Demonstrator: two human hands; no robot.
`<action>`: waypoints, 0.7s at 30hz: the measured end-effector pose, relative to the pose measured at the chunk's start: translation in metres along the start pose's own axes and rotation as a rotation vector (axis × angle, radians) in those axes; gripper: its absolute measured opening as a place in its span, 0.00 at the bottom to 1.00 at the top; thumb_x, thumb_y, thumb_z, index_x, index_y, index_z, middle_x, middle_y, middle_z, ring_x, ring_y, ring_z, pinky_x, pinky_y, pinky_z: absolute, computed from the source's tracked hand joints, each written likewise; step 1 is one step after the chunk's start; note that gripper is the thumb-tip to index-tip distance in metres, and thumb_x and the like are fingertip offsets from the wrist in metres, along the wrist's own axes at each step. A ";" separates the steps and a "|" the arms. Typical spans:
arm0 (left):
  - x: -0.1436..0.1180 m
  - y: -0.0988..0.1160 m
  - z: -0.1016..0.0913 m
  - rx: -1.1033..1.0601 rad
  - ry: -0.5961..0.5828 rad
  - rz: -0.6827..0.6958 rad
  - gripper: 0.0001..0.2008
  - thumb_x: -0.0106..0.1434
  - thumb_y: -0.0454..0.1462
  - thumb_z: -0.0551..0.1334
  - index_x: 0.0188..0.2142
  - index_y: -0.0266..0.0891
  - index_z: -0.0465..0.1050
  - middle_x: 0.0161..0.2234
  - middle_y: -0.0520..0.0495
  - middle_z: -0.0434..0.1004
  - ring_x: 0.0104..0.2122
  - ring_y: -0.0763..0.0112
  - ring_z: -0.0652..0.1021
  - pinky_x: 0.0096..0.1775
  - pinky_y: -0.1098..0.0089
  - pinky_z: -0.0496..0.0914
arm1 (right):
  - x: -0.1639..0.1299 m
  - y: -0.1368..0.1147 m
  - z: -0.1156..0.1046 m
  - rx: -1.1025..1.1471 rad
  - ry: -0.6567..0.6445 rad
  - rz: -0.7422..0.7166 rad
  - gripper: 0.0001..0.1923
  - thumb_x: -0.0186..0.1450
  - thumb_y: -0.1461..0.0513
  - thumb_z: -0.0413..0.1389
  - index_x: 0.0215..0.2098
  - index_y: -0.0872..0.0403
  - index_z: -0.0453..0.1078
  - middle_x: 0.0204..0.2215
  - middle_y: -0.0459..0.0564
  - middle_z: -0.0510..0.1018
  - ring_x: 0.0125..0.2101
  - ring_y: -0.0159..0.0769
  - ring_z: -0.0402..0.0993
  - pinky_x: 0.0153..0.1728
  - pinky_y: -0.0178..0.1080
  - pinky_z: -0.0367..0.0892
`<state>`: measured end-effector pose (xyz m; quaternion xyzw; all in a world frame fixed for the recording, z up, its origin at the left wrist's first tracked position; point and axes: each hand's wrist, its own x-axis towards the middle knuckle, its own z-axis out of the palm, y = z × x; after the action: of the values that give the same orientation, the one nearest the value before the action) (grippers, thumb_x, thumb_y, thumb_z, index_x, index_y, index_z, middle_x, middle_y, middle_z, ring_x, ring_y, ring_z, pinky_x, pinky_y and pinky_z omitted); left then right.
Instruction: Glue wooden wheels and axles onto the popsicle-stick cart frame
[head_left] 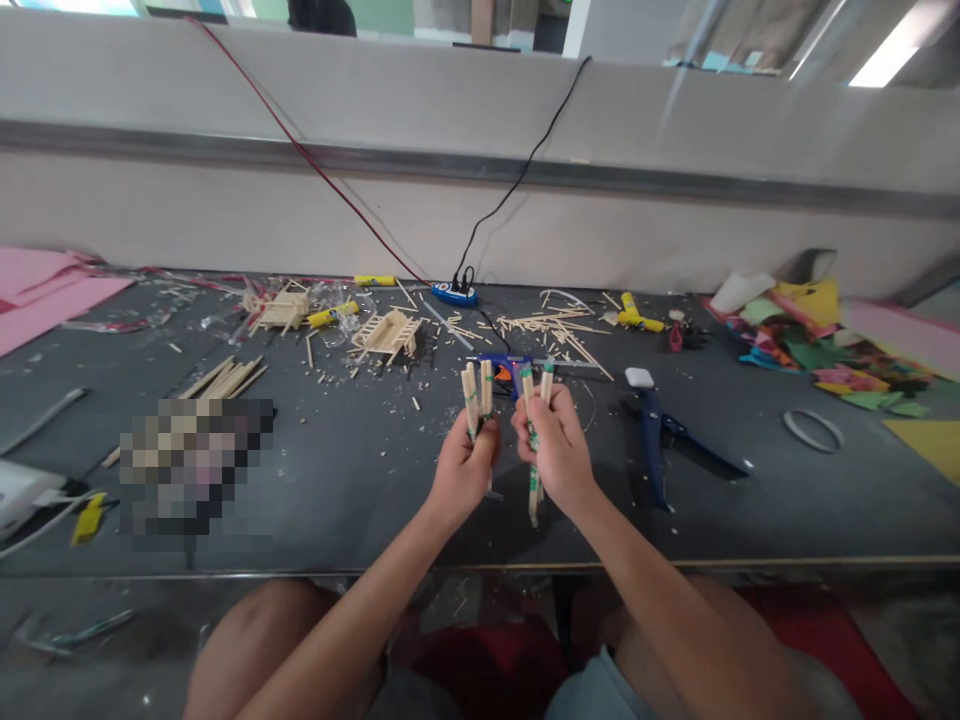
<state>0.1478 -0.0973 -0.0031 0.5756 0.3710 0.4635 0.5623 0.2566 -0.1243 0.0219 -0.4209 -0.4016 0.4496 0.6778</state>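
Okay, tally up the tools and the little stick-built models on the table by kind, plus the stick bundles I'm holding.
Stick bundles in hand: 2, one in the left hand and one in the right hand
Small stick-built models: 2
Yellow glue guns: 2
Blue-handled cutters: 1
Total: 7

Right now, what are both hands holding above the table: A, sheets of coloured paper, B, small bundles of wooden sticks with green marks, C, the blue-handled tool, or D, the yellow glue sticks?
B: the left hand and the right hand each grip a bundle of wooden sticks, while the blue-handled tool lies on the table to the right.
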 end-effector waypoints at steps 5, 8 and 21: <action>-0.004 0.002 0.001 0.016 -0.030 0.042 0.12 0.57 0.42 0.60 0.36 0.36 0.68 0.26 0.51 0.68 0.25 0.75 0.67 0.29 0.74 0.63 | 0.001 0.000 0.006 -0.195 0.018 -0.122 0.07 0.63 0.56 0.51 0.32 0.50 0.63 0.28 0.43 0.68 0.30 0.29 0.67 0.35 0.34 0.65; -0.004 0.008 -0.001 0.057 -0.021 0.046 0.11 0.56 0.42 0.61 0.34 0.35 0.70 0.28 0.50 0.70 0.28 0.74 0.68 0.32 0.73 0.64 | 0.000 0.000 0.008 -0.228 -0.003 -0.123 0.08 0.63 0.55 0.51 0.34 0.50 0.63 0.30 0.44 0.70 0.33 0.32 0.69 0.38 0.36 0.65; -0.003 0.004 -0.003 0.165 -0.120 0.038 0.14 0.60 0.42 0.56 0.41 0.36 0.72 0.35 0.47 0.74 0.34 0.69 0.70 0.38 0.70 0.65 | 0.009 -0.011 -0.004 -0.223 0.155 -0.192 0.09 0.65 0.55 0.48 0.37 0.49 0.67 0.28 0.43 0.72 0.29 0.30 0.69 0.32 0.34 0.65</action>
<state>0.1437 -0.0997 0.0006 0.6535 0.3628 0.4067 0.5252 0.2658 -0.1193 0.0318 -0.4866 -0.4339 0.3013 0.6958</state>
